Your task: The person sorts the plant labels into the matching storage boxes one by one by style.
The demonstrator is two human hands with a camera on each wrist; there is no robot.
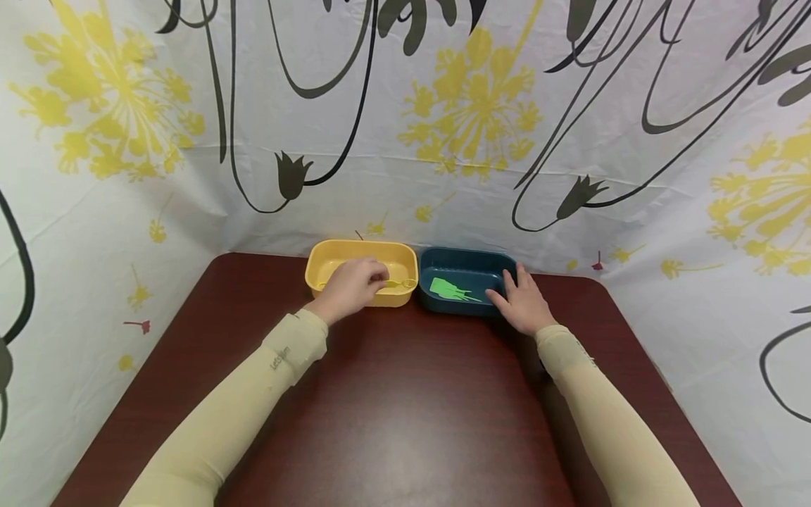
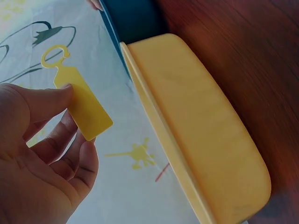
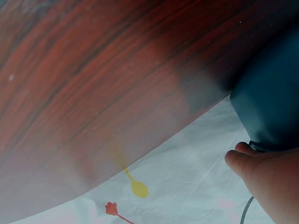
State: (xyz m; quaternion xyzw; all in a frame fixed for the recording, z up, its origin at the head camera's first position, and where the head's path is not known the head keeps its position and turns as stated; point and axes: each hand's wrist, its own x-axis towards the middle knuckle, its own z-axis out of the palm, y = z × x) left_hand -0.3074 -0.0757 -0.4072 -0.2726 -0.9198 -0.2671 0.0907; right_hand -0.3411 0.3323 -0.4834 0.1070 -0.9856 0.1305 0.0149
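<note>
A yellow plastic tag (image 2: pixel 84 105) with an open hook loop at one end is pinched between the thumb and fingers of my left hand (image 1: pixel 355 280). In the head view that hand is over the yellow bin (image 1: pixel 329 248). My right hand (image 1: pixel 524 304) rests on the right rim of the dark blue bin (image 1: pixel 465 256), its fingers spread and the thumb over the near side. Several bright green tags (image 1: pixel 448 289) lie together inside the blue bin. Part of the yellow bin's inside is hidden behind the left hand.
Both bins stand side by side at the far edge of the dark reddish wooden table (image 1: pixel 405 401). A white cloth (image 1: pixel 380 141) with yellow and grey flower prints hangs behind the table and along its sides.
</note>
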